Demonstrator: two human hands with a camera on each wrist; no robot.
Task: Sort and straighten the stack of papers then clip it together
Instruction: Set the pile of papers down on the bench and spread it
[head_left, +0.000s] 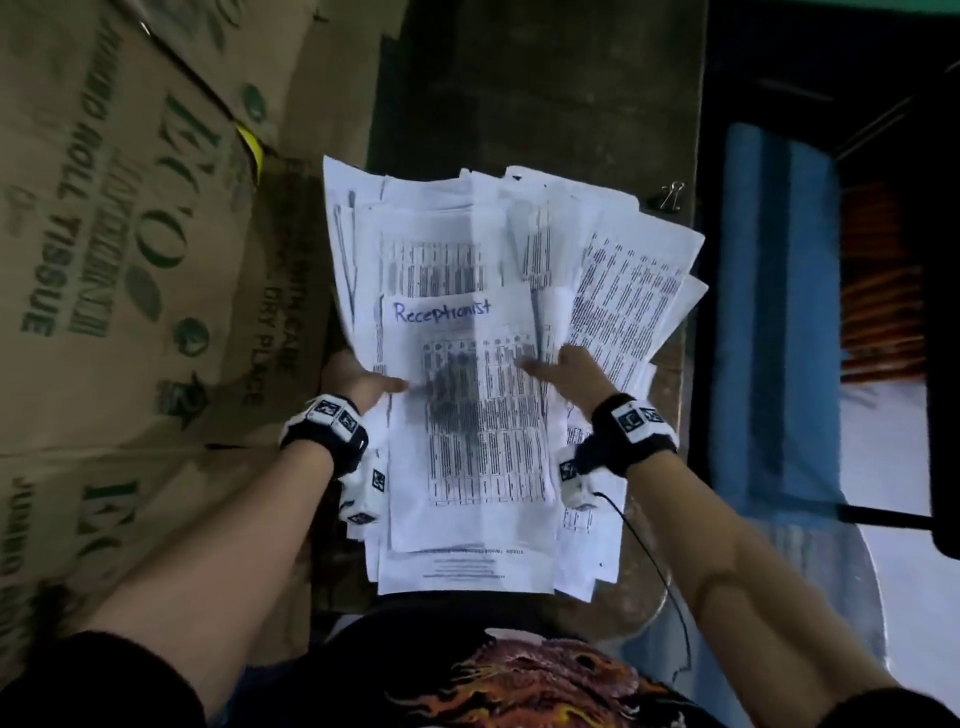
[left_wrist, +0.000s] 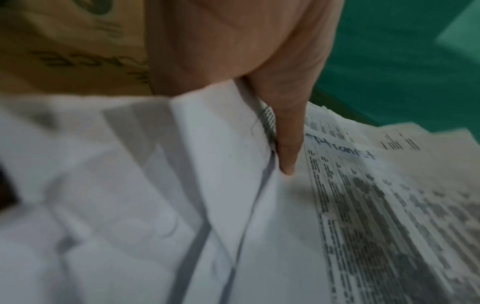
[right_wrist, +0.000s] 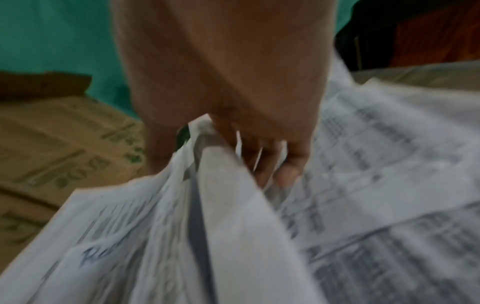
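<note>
Left hand (head_left: 358, 376) grips the left edge of the paper stack (head_left: 467, 364): thumb (left_wrist: 285, 148) lies on top of the upper sheet, the other fingers hidden beneath the pile. Right hand (head_left: 569, 371) has its fingers (right_wrist: 285, 170) curled into the right side of the stack, wedged between loose sheets and pinching a bundle of them; thumb points across the top page. The stack sits on the dark tabletop (head_left: 519, 93) directly in front of the person, fanned badly: upper sheets splay toward the far right, lower ones jut out at the near edge. Top sheet carries a handwritten "Receptionist" heading (head_left: 441, 312) over printed tables. Binder clip (head_left: 671, 196) lies on the table at the far right corner, just beyond the fanned pages, apart from both hands. Cardboard cartons (head_left: 119, 234) stand to the left of the table. Judgement: sheets are thin, limp and slick against each other, light singly but floppy as a pile; they will slide and crease if squeezed at one corner. Best hold looks to be both long edges, palms flat-in, then stand the pile on a short edge and tap it square. Alignment not yet done; clipping pending.
</note>
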